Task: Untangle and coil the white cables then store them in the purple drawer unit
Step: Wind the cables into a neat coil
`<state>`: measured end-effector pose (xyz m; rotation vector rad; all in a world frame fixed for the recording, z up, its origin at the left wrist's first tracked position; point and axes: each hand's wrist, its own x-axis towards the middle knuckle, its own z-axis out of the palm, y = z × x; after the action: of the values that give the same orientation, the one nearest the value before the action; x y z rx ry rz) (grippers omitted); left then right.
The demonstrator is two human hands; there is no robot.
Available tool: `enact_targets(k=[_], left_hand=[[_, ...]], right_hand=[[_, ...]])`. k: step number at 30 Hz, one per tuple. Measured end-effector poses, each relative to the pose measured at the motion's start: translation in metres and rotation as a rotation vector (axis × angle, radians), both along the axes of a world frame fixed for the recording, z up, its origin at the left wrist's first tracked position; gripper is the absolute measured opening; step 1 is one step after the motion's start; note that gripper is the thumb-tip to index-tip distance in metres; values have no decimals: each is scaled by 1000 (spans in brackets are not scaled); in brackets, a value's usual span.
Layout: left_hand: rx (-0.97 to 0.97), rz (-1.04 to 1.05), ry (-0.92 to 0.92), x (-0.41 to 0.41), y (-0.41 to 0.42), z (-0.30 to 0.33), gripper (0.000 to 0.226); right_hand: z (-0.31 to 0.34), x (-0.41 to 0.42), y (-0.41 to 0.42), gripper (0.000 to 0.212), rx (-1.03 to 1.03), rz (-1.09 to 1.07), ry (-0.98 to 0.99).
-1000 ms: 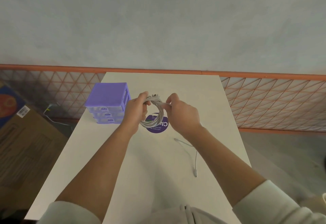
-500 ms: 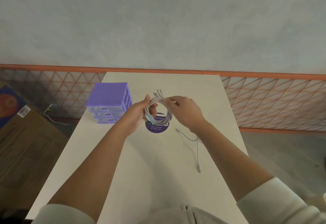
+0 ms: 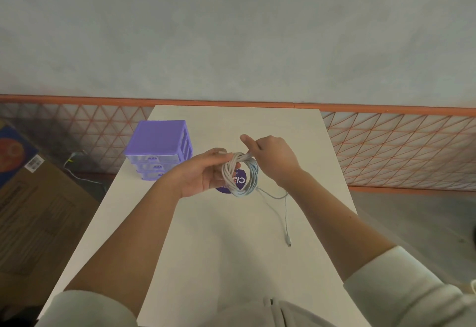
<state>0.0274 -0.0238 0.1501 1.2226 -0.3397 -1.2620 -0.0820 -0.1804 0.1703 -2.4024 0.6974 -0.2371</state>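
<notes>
A coil of white cable [image 3: 240, 176] hangs above the middle of the white table [image 3: 231, 249]. My left hand [image 3: 206, 174] pinches the coil's left side between thumb and fingers. My right hand [image 3: 273, 158] grips the top of the coil from the right. A loose tail of the cable [image 3: 285, 213] runs from the coil down across the table, ending in a plug near the right edge. The purple drawer unit [image 3: 159, 147] stands at the table's left edge, left of my hands, with all three drawers shut.
A round purple sticker [image 3: 238, 181] lies on the table under the coil. An orange mesh fence [image 3: 399, 151] runs behind and beside the table. Cardboard boxes [image 3: 33, 211] and a white cord lie on the floor to the left.
The coil has turned in my hands and dropped a little. My right hand has shifted from the coil's right side up over its top. The loose tail has slid slightly on the table.
</notes>
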Motion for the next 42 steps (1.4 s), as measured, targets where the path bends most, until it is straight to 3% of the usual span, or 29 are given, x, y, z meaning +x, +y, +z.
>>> enact_targets(k=[6, 7, 9, 13, 15, 17, 19, 24, 26, 30, 34, 36, 38, 42], left_hand=[[113, -252, -108, -2, -1, 13, 16], [163, -307, -159, -1, -2, 16, 25], [300, -435, -340, -2, -6, 21, 34], [541, -607, -745, -13, -16, 37, 17], [581, -604, -815, -19, -20, 37, 10], [548, -571, -764, -25, -22, 34, 15], [494, -448, -662, -28, -22, 27, 3], [401, -294, -584, -28, -18, 17, 39], [382, -231, -651, -28, -15, 14, 44], [271, -162, -570, -29, -8, 12, 57], [158, -49, -475, -28, 0, 11, 49], [125, -9, -418, -28, 2, 8, 52], [92, 39, -334, -26, 4, 6, 53], [10, 162, -150, -22, 6, 5, 50]], right_hand=[[0, 2, 4, 67, -196, 70, 76], [-1, 2, 5, 66, -220, 85, 78], [-4, 3, 6, 64, -245, 111, 82], [-11, 5, 8, 59, -248, 149, 121], [-16, 6, 5, 54, -213, 156, 138], [-20, 6, 1, 48, -175, 147, 139], [-22, 4, -4, 43, -142, 129, 110], [-14, 0, -12, 36, -192, 168, 73], [-11, -1, -16, 48, -148, 112, 62], [-5, -2, -24, 72, 1, -8, 37], [-7, -6, -27, 76, 315, -60, -137], [-14, -10, -28, 70, 453, -6, -202], [-23, -12, -30, 50, 533, 46, -283], [-40, -13, -28, 14, 496, 8, -233]])
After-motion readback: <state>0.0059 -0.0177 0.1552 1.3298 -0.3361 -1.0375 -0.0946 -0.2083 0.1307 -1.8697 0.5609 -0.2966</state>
